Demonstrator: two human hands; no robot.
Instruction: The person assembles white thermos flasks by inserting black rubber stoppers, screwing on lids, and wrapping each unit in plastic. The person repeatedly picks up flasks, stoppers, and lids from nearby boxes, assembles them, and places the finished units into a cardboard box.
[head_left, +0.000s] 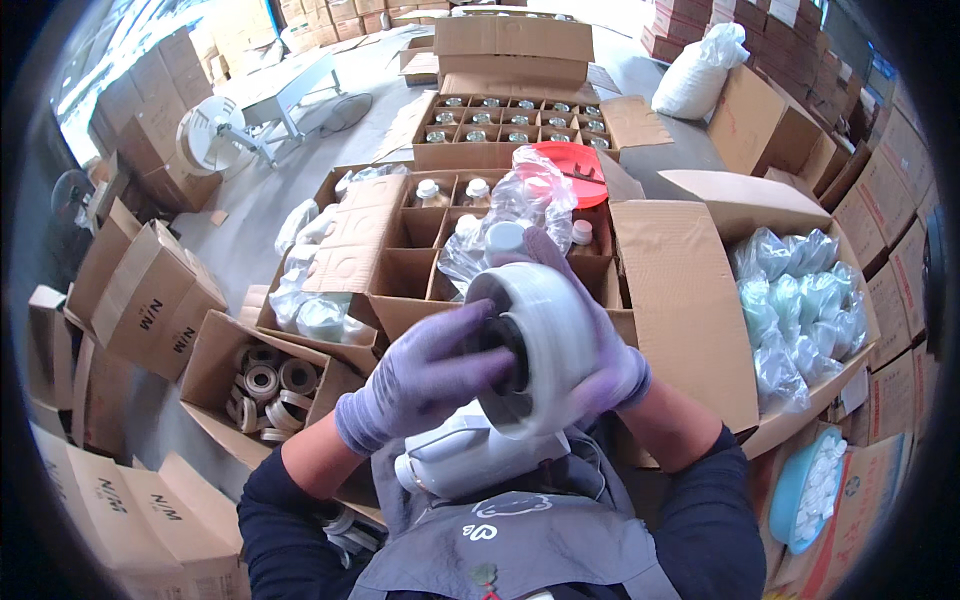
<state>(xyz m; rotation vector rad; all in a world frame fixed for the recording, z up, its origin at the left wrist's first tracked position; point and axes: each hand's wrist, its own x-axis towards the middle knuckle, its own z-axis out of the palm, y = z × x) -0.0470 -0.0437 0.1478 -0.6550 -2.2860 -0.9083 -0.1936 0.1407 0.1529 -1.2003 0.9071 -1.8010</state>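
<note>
Both hands wear purple-grey gloves. My right hand (600, 352) holds a large roll of clear tape (551, 345) by its outer side, in front of my chest. My left hand (435, 367) has its fingers at the roll's dark core; blur hides whether they grip it. Below the roll, a white plastic bottle (487, 454) lies on its side against my apron. Just beyond my right hand's fingertips stands a white-capped container (505, 238) beside crumpled clear plastic film (547, 191). Capped bottles (430, 193) stand in a divided cardboard box (409, 296).
A carton of tape rolls (261, 381) sits at left. Bagged containers (799, 300) fill an open carton at right, near a blue basin (787, 487) of white pieces. Farther ahead are a red lid (566, 161) and a divided box of glass jars (517, 156).
</note>
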